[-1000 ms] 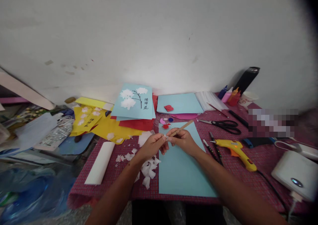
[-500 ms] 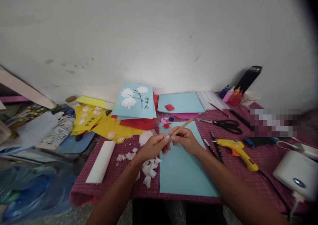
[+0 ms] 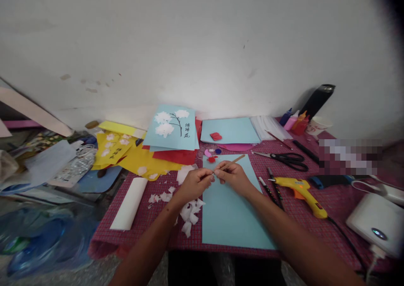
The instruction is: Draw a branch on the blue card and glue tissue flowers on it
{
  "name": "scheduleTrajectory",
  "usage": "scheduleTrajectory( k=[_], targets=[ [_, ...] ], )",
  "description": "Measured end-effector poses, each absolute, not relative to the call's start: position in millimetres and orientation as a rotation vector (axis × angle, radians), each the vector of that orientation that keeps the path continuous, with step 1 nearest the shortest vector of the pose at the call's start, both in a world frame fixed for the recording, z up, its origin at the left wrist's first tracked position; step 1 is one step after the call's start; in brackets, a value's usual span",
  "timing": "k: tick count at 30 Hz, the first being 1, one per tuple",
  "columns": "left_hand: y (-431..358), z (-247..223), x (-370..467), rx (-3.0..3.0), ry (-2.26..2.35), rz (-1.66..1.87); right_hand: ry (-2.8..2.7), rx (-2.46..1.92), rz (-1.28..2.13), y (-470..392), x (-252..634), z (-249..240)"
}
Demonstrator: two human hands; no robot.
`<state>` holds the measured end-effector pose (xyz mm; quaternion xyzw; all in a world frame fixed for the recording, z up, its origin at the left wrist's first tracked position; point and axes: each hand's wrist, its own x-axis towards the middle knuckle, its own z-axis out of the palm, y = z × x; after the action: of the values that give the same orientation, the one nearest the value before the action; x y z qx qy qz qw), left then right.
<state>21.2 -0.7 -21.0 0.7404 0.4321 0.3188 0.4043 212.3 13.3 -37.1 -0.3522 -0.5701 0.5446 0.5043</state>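
In the head view my two hands meet above a light blue sheet of paper (image 3: pixel 236 218). My right hand (image 3: pixel 235 178) grips a thin, flat wooden stick (image 3: pixel 236 158), whose far end points up to the right. My left hand (image 3: pixel 196 184) is closed, thumb and fingers pinching a small white paper scrap at the stick's near end; the fingers mostly hide it. Torn white tissue paper pieces (image 3: pixel 189 214) lie beside the sheet, under and left of my left forearm. Small red, pink and blue pieces lie just beyond the sheet's top edge.
A folded white paper strip (image 3: pixel 129 204) lies left. Behind are a blue card with white paper flowers (image 3: pixel 164 129) and yellow sheets (image 3: pixel 148 162). On the right lie black scissors (image 3: pixel 288 160), pens, a yellow glue gun (image 3: pixel 296 189) with its cord, and a white device (image 3: pixel 375 223); paint bottles and a black flask (image 3: pixel 318 99) stand behind.
The stick has tilted lower toward the right, and my fingertips have drawn closer together, covering more of the white scrap. The view has shifted slightly.
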Motion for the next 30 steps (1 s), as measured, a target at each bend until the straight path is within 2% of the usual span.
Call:
scheduleTrajectory(
  k=[8, 13, 20, 25, 30],
  targets=[
    [-6, 2, 1, 2.002, 1.178, 0.806, -1.286, -0.789, 1.241, 12, 220, -33],
    [-17, 12, -38, 2.064, 1.407, 0.843, -1.128, -0.802, 1.231, 18, 222, -36],
    [-45, -12, -83, 2.175, 1.615, 0.82, -0.965, -0.85, 1.287, 26, 227, -35],
    [-72, -24, -78, 2.4, 1.531, 0.573, -0.95, -0.869, 1.317, 26, 227, -36],
    [-60, -16, -80, 2.447, 1.449, 0.646, -0.957, -0.868, 1.333, 28, 227, -38]
  ],
)
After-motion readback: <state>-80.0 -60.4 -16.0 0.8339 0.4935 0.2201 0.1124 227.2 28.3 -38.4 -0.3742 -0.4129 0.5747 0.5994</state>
